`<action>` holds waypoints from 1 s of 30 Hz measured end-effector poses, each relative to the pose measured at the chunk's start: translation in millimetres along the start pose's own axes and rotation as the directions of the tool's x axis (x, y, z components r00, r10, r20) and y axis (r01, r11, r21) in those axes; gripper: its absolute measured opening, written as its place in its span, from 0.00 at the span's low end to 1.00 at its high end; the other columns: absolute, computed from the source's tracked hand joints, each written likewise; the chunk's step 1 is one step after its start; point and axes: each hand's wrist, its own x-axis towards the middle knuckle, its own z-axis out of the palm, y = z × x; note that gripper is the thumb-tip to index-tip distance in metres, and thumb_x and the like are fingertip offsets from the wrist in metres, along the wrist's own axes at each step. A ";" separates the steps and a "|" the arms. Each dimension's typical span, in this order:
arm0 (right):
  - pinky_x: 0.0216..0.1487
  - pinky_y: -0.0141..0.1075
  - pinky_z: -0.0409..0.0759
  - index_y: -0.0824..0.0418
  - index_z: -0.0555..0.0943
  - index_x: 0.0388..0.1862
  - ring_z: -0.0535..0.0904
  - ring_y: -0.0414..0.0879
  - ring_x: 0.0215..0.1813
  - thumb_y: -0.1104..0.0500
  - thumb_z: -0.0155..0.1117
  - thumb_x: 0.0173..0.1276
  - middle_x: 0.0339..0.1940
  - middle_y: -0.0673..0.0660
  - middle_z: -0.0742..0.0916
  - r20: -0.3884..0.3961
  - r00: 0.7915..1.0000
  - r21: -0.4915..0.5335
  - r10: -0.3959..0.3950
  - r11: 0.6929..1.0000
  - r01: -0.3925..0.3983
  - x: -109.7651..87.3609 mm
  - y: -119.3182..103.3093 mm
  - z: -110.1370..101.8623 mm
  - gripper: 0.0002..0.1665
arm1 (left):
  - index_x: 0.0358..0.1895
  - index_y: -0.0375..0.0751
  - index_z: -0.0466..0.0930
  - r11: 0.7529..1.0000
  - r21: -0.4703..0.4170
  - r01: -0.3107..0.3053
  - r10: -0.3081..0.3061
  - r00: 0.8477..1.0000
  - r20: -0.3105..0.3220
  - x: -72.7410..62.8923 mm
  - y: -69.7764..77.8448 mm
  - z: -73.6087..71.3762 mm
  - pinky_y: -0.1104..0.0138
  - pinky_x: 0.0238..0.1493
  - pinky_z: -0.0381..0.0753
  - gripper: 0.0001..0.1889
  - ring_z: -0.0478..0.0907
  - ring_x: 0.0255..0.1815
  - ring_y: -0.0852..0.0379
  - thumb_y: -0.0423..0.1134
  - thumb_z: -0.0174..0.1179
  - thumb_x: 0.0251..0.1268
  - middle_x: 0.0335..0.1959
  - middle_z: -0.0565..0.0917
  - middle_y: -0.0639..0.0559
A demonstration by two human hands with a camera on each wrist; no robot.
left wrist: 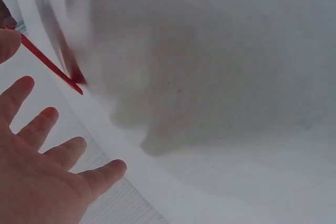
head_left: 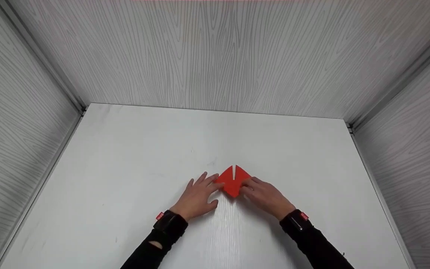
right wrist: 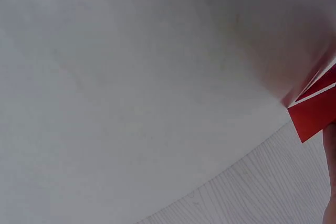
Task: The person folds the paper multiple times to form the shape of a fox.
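A small piece of folded red paper (head_left: 232, 184), roughly diamond-shaped with a narrow slit at its far corner, is between the two hands. My right hand (head_left: 263, 194) pinches its right side with curled fingers. On the other side my left hand (head_left: 196, 196) has its fingers spread, with the foremost fingertips at the paper's left edge. The left wrist view shows the paper (left wrist: 50, 65) almost edge-on, beyond the spread fingers (left wrist: 65, 153). Layered flaps of the paper (right wrist: 312, 116) show in the right wrist view, where most of the right hand is out of frame.
Both hands work over a white tabletop (head_left: 125, 160). Pale wood-grain panels enclose it at the back (head_left: 215, 56), the left (head_left: 13, 130) and the right (head_left: 416, 157). Black bands (head_left: 171, 226) circle both wrists.
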 end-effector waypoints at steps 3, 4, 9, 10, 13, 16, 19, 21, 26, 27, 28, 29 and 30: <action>0.55 0.35 0.84 0.58 0.80 0.56 0.80 0.46 0.56 0.65 0.81 0.58 0.56 0.54 0.82 0.033 0.999 -0.012 -0.015 1.000 0.015 -1.5 -0.2 3.3 0.28 | 0.73 0.56 0.76 0.999 0.045 0.001 -0.002 1.000 0.025 1.7 -1.8 4.9 0.32 0.71 0.61 0.27 0.59 0.80 0.39 0.46 0.62 0.71 0.77 0.69 0.48; 0.55 0.35 0.84 0.58 0.80 0.57 0.80 0.46 0.56 0.65 0.81 0.58 0.56 0.54 0.82 0.041 0.999 -0.013 -0.017 1.000 0.018 -2.1 -0.2 4.4 0.29 | 0.72 0.56 0.77 0.998 0.055 0.000 -0.001 1.000 0.026 2.3 -2.5 6.3 0.31 0.70 0.61 0.26 0.60 0.79 0.38 0.45 0.62 0.71 0.76 0.70 0.48; 0.57 0.36 0.83 0.56 0.78 0.63 0.78 0.45 0.59 0.65 0.81 0.58 0.60 0.54 0.81 0.074 0.997 0.038 -0.006 0.999 0.003 -3.8 -1.2 7.2 0.34 | 0.71 0.58 0.78 0.995 0.095 0.005 -0.009 0.999 0.033 3.7 -4.8 10.8 0.28 0.69 0.58 0.25 0.61 0.78 0.37 0.46 0.63 0.71 0.75 0.72 0.48; 0.57 0.36 0.83 0.55 0.78 0.64 0.78 0.45 0.60 0.65 0.81 0.59 0.61 0.54 0.81 0.082 0.997 0.045 -0.004 0.999 0.001 -3.8 -1.5 7.4 0.35 | 0.71 0.58 0.78 0.995 0.100 0.007 -0.010 0.999 0.034 3.5 -5.0 11.3 0.27 0.69 0.58 0.25 0.61 0.78 0.37 0.46 0.64 0.70 0.75 0.72 0.48; 0.58 0.36 0.83 0.54 0.78 0.65 0.77 0.45 0.61 0.63 0.81 0.59 0.62 0.53 0.81 0.107 0.994 0.058 -0.001 0.998 -0.005 -3.4 -2.7 6.7 0.35 | 0.71 0.58 0.78 0.994 0.104 0.013 -0.017 0.999 0.038 2.4 -4.8 11.6 0.26 0.68 0.57 0.26 0.61 0.78 0.36 0.46 0.64 0.70 0.75 0.71 0.47; 0.58 0.36 0.83 0.54 0.78 0.65 0.77 0.45 0.61 0.61 0.82 0.59 0.62 0.53 0.82 0.129 0.992 0.049 0.002 0.999 -0.008 -2.5 -3.6 6.1 0.35 | 0.71 0.58 0.79 0.993 0.118 0.010 -0.014 0.999 0.034 1.9 -4.2 12.2 0.26 0.68 0.58 0.26 0.61 0.78 0.35 0.45 0.65 0.69 0.75 0.72 0.46; 0.58 0.35 0.83 0.55 0.79 0.63 0.78 0.45 0.61 0.60 0.83 0.58 0.60 0.52 0.82 0.141 0.990 0.033 0.007 0.999 -0.012 -1.8 -4.5 5.3 0.34 | 0.70 0.58 0.79 0.990 0.138 0.007 -0.012 0.999 0.034 2.0 -3.3 12.4 0.27 0.68 0.59 0.26 0.62 0.78 0.35 0.45 0.65 0.69 0.75 0.72 0.46; 0.58 0.35 0.83 0.55 0.79 0.61 0.78 0.45 0.60 0.60 0.83 0.58 0.59 0.51 0.82 0.143 0.990 0.012 0.005 1.000 -0.006 -1.6 -4.8 5.4 0.33 | 0.70 0.59 0.79 0.990 0.141 0.007 -0.011 0.999 0.033 1.9 -2.8 12.7 0.27 0.68 0.59 0.26 0.62 0.78 0.35 0.45 0.65 0.69 0.75 0.72 0.46; 0.56 0.34 0.83 0.56 0.81 0.59 0.79 0.45 0.58 0.64 0.81 0.58 0.56 0.51 0.82 0.124 0.992 0.001 -0.006 1.000 0.006 -3.4 -4.7 6.2 0.29 | 0.71 0.61 0.78 0.990 0.140 0.004 -0.008 1.000 0.025 1.0 -3.7 14.3 0.27 0.67 0.59 0.27 0.62 0.78 0.35 0.43 0.65 0.69 0.75 0.71 0.46; 0.56 0.34 0.83 0.56 0.82 0.58 0.79 0.45 0.57 0.65 0.81 0.59 0.56 0.51 0.82 0.116 0.993 0.020 0.002 1.000 -0.004 -4.0 -4.6 6.2 0.28 | 0.71 0.61 0.78 0.990 0.140 0.003 -0.006 1.000 0.021 0.7 -3.9 14.6 0.27 0.67 0.59 0.27 0.62 0.78 0.35 0.43 0.65 0.69 0.75 0.71 0.46; 0.56 0.34 0.83 0.55 0.82 0.58 0.79 0.45 0.57 0.65 0.80 0.60 0.56 0.51 0.82 0.105 0.994 0.042 0.011 0.999 -0.015 -4.5 -4.5 5.8 0.27 | 0.71 0.61 0.78 0.990 0.139 0.003 -0.005 1.000 0.019 0.5 -4.1 14.6 0.27 0.67 0.59 0.27 0.62 0.78 0.36 0.43 0.65 0.69 0.75 0.71 0.46; 0.56 0.35 0.83 0.55 0.83 0.59 0.79 0.45 0.57 0.65 0.79 0.61 0.57 0.52 0.82 0.094 0.995 0.069 0.025 0.997 -0.032 -5.1 -4.2 5.4 0.27 | 0.71 0.61 0.78 0.991 0.137 0.001 -0.003 1.000 0.016 0.3 -4.4 14.8 0.27 0.67 0.59 0.27 0.62 0.78 0.36 0.43 0.65 0.69 0.75 0.72 0.46; 0.56 0.35 0.83 0.55 0.83 0.59 0.79 0.45 0.57 0.65 0.78 0.62 0.57 0.52 0.83 0.081 0.996 0.101 0.046 0.993 -0.054 -5.6 -3.8 5.0 0.26 | 0.70 0.60 0.78 0.991 0.136 0.000 -0.002 1.000 0.014 0.0 -4.4 14.6 0.27 0.67 0.59 0.26 0.62 0.78 0.36 0.44 0.64 0.69 0.75 0.72 0.46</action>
